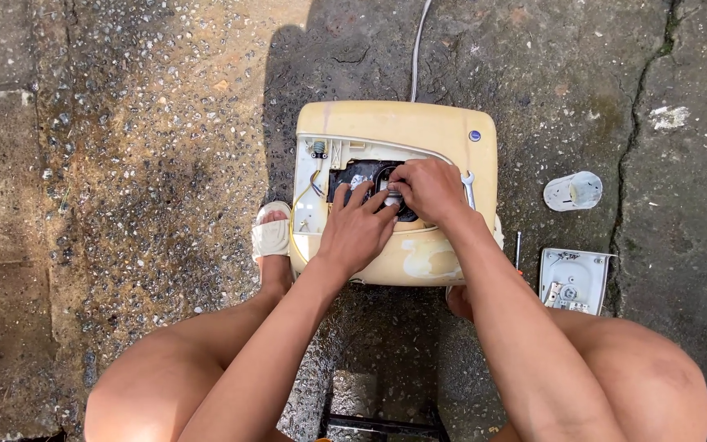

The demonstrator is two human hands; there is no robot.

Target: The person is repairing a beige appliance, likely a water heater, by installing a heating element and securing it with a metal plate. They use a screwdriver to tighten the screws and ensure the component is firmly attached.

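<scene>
Hands meet over the open belly of a yellowed, boxy appliance [396,131] lying on the wet concrete ground [141,164], and the work in hand looks, to my eye, like freeing or seating a small pale fitting [392,197] in the dark round opening [362,176] at the middle of the casing. The right hand [429,190] is curled down over that fitting, its fingers pinched closely around it, so the grip is narrow and seems to hold the part itself, though the knuckles hide just how the fingertips sit. The left hand [357,232] lies right against it on the near side, fingers spread and pressing on the rim of the opening, steadying more than gripping; it holds nothing that I can make out. Just beyond the right hand's knuckles a wrench [469,190] rests on the casing, touching its edge. To the left of the grip, yellow wires [308,192] loop down inside the exposed panel. Well off to the right of both hands lie a round translucent cap [573,191], a grey square cover plate [574,281] and a slim screwdriver [518,251], all on the ground. A sandalled foot [272,237] is planted beside the casing, left of the left wrist. I judge the next move wants a firm, even twist or pull on the fitting while the other hand keeps the casing from shifting.
</scene>
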